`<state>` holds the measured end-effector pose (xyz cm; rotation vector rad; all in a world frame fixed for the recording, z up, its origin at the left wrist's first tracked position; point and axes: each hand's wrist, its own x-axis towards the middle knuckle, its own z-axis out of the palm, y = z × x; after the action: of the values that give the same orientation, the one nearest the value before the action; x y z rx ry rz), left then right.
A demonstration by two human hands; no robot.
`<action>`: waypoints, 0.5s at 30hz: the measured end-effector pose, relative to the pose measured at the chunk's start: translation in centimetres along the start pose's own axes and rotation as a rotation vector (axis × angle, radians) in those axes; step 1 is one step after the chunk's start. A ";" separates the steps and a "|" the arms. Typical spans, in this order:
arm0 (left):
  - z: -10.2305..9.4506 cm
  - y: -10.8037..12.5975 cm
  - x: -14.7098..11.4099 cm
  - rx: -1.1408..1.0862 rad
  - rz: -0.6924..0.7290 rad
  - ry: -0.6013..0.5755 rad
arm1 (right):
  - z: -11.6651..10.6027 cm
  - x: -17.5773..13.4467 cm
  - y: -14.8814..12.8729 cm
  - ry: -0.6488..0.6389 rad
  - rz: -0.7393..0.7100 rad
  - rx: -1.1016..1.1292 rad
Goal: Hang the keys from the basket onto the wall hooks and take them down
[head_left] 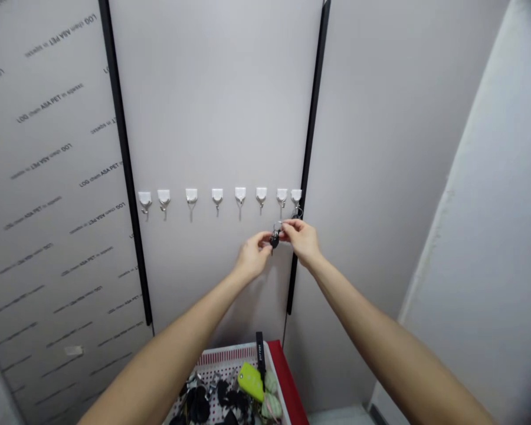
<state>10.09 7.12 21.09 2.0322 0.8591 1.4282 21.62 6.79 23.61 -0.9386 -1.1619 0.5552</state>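
Note:
A small bunch of keys (pixel 274 239) with a black head and a metal ring is held between my two hands, below the right end of a row of wall hooks. My left hand (pixel 252 257) closes its fingers on the black part from the left. From the right, my right hand (pixel 302 241) pinches at the metal ring. Just above it is the rightmost white hook (pixel 296 196), with a ring (pixel 298 212) on it; what hangs below is mostly hidden by my right hand. Left of that hook is another white hook (pixel 282 196).
Several more white hooks (pixel 217 196) line the panel. Black strips (pixel 315 118) run down both sides. Below stands a white perforated basket (pixel 230 354) holding black keys (pixel 199 404), a yellow-green key case (pixel 251 381) and a black strap (pixel 260 357). A red surface (pixel 287 378) lies beside it.

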 end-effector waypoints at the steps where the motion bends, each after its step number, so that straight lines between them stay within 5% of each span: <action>1: 0.1 0.5 0.7 0.052 0.038 -0.003 | 0.0 0.8 -0.5 0.024 -0.021 0.003; 8: 0.4 3.0 3.5 0.263 0.064 0.030 | 0.5 3.7 -2.0 0.127 -0.096 -0.051; 15: 0.3 2.0 2.9 0.200 0.000 0.020 | 0.5 3.2 -1.8 0.134 -0.106 -0.213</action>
<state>11.50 7.92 24.23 2.1659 1.0470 1.4138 22.03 8.51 26.89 -1.0723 -1.1570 0.2826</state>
